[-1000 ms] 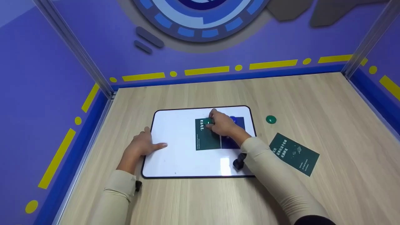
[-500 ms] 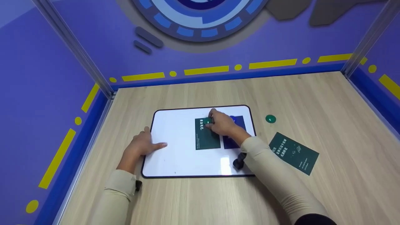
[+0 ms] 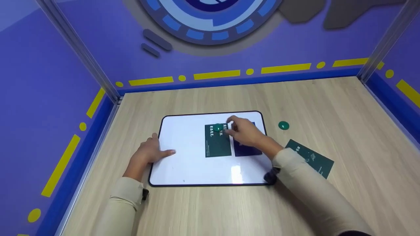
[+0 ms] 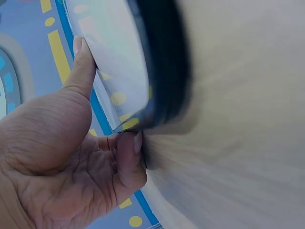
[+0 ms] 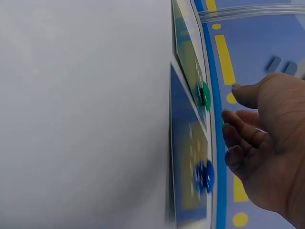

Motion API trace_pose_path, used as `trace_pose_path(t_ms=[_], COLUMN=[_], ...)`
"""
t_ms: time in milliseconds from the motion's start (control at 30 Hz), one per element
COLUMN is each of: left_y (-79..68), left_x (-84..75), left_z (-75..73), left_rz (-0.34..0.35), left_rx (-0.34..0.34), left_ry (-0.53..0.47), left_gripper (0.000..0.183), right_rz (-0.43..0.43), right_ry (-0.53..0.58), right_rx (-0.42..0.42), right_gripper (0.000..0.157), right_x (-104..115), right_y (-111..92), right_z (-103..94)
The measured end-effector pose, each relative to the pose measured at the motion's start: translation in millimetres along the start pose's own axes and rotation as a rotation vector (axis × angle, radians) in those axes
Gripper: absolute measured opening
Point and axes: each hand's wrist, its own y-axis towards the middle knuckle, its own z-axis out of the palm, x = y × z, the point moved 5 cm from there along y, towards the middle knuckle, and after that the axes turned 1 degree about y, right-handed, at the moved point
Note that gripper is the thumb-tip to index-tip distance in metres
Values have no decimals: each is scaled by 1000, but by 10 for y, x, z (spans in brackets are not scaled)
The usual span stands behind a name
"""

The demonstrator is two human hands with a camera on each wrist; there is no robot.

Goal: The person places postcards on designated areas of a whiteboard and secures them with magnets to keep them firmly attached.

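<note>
A white magnetic whiteboard (image 3: 183,137) with a black rim lies on the table. My left hand (image 3: 149,150) grips its left edge, thumb on the white face and fingers curled at the rim. On the board's right half a dark green card (image 3: 218,147) sits beside a dark blue card (image 3: 244,150). A round green magnet (image 3: 218,127) rests near the green card's top. In the right wrist view a blue magnet (image 5: 208,176) sits on the blue card; my hand hides it in the head view. My right hand (image 3: 246,132) hovers over the cards, fingers loosely bent, holding nothing.
Right of the board, a second green magnet (image 3: 283,125) lies on the wooden table (image 3: 210,209). Below it is another dark green card (image 3: 318,160), partly covered by my right sleeve (image 3: 315,183). Blue-purple panels (image 3: 210,62) enclose the table at the back and sides.
My right hand has let go of the green magnet and moved right, away from it. The blue card shifted slightly right, widening the gap between the cards. My left hand stays put.
</note>
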Motion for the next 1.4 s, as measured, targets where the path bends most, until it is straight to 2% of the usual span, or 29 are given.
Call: trace_pose_path(t_ms=[200,367,533,667,767,867,1000,1167,1400], left_y=[-8,-22,-17,2,18,28,21,21,6], left_x=[-4,3,-10,-27,-20,-6,-10,-12,16], left_z=[1,-11,-12,-1,10,-2,-34,-40,-51], left_rz=[5,6,14,17,16,12,18,19,20], left_rx=[5,8,9,15,23,34,40,43,37], left_ry=[1,-15,-3,4,6,5,4,10,15], left_gripper=[124,124,123,123,125,125,124,124,124], right_rz=[10,26,150,223,242,246,250,273,290], right_ry=[-62,-102,-108,-133,-151,-159,-166,-186,-249], right_rx=[-89,-143,-166,-155,-127,-85,-15,18,148], right_gripper=[37,37,43,46,45,44,45,51,84], right_x=[-274,-652,-1060,-1305,-1406,-1441,-1419,-1341,-1240], right_y=[-430,-803,-1194,-1399,-1477,-1517,-1531,-1512,-1445], right_z=[-437,-897,-1294,-1502,-1544,-1496,-1385,-1303,-1209])
